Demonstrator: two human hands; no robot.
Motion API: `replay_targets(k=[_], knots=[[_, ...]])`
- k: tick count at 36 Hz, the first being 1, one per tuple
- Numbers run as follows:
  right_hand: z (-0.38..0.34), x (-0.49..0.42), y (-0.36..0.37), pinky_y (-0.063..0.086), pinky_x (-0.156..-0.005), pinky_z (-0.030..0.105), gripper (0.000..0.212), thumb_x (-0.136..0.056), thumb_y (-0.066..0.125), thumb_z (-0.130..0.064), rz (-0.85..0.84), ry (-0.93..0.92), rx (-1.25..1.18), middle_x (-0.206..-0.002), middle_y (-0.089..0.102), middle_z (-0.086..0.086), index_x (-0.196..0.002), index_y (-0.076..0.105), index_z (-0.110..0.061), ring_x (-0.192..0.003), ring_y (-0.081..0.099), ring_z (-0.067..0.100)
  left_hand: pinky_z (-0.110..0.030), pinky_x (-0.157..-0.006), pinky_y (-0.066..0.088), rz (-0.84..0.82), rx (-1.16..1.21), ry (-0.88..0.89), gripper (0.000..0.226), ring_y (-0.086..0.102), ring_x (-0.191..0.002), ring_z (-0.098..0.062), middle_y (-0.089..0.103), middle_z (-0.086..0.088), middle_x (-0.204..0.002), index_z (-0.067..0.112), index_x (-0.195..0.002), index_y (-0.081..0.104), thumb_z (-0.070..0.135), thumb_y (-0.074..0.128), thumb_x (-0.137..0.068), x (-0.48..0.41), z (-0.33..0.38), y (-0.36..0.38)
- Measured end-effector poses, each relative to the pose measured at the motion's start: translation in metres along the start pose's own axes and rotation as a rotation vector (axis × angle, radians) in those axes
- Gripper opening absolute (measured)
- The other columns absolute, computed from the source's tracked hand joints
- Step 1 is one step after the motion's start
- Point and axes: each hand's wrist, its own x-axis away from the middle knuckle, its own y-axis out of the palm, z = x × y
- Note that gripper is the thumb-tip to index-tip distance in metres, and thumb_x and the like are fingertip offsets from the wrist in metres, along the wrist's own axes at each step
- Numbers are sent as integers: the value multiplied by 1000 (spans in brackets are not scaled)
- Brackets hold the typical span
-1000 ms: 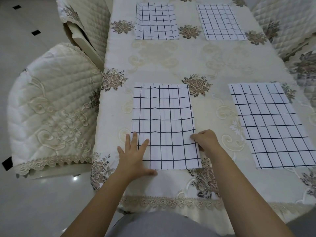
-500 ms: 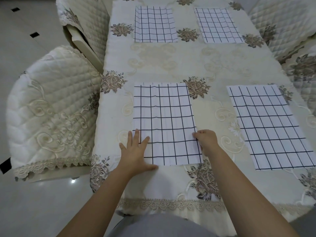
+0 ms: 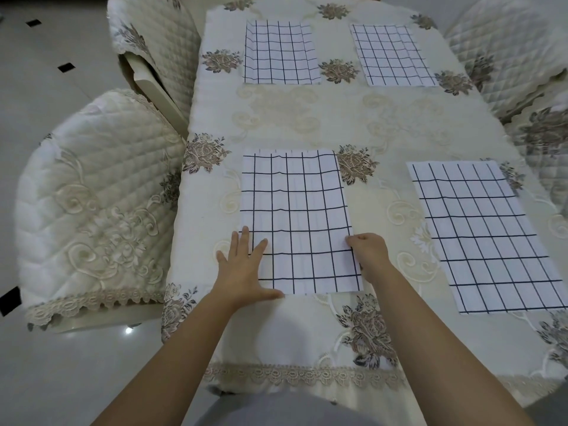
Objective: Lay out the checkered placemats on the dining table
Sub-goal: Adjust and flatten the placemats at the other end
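A broad band of cream embroidered cloth on the counter [image 3: 338, 118] is running crosswise between the far-left white black-checked fabric placemat [image 3: 281, 53], the far-right checked placemat [image 3: 393, 56] and the two near ones. A narrower lane is lying between the near-left checked placemat [image 3: 298, 216] and the near-right checked placemat [image 3: 482, 235]. The quilted cream left chairs [image 3: 92, 195] and right chairs [image 3: 522, 72] are crowding both sides. The flat left hand [image 3: 242, 272] and the right hand [image 3: 368, 253], pinching the edge, are flanking the near-left mat.

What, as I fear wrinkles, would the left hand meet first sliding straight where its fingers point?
Nothing new, probably: the left hand runs up the white black-checked fabric placemat under its fingers.
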Motion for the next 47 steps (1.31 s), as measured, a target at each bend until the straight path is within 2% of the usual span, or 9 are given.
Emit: replay_targets(k=[7,16,24,28,35,38,42,47], knots=[[3,3,0,24,-46,25,36,-86,52,-3,9,-40,108,-59,38,0,-58,36,-19,-51,33,13,-57,-113,-1,2,-5,-9,112,-26,-141,-26,-26,-6,-154,27,-149,3,70,64,-65,1,0,3],[-7,6,9,17,-45,24,44,-89,47,1,55,-61,123,-56,27,-1,-55,27,-18,-49,23,12,-58,-113,1,21,23,-7,109,-23,-142,-27,-24,-7,-154,26,-149,4,66,65,-67,-4,-1,-3],[-10,4,11,21,-48,23,42,-88,48,1,74,-39,88,-56,28,1,-55,28,-16,-50,23,14,-57,-114,1,29,42,5,104,-22,-142,-23,-22,-4,-155,26,-149,7,62,65,-71,-10,-6,-8],[-9,5,13,18,-49,24,44,-88,47,1,84,-52,73,-56,23,2,-55,24,-17,-51,20,15,-56,-114,-1,19,51,20,102,-22,-142,-20,-22,-3,-155,26,-149,7,61,65,-72,-12,-8,-9],[-9,5,17,21,-48,21,36,-91,46,-1,106,-44,60,-58,29,1,-59,33,-13,-52,25,13,-54,-115,-1,44,101,26,102,-19,-143,-18,-18,-3,-156,23,-149,9,63,63,-72,-17,-8,-11],[-10,4,19,23,-47,20,32,-92,47,-3,110,-20,32,-60,33,-3,-63,39,-14,-60,33,16,-53,-114,-2,40,86,42,100,-19,-143,-17,-18,-2,-156,22,-149,9,62,62,-74,-21,-9,-11],[-13,5,21,19,-45,22,42,-91,46,0,103,-37,46,-57,28,-1,-56,29,-18,-50,25,12,-52,-115,-2,41,91,45,98,-20,-143,-18,-20,-1,-156,22,-150,9,62,60,-76,-24,-10,-13],[-13,5,20,24,-41,17,39,-90,46,0,112,-39,64,-56,31,0,-56,33,-15,-50,25,12,-52,-114,-6,62,-29,155,102,-24,-142,-21,-21,1,-156,25,-149,7,66,60,-72,-18,-8,-11]])
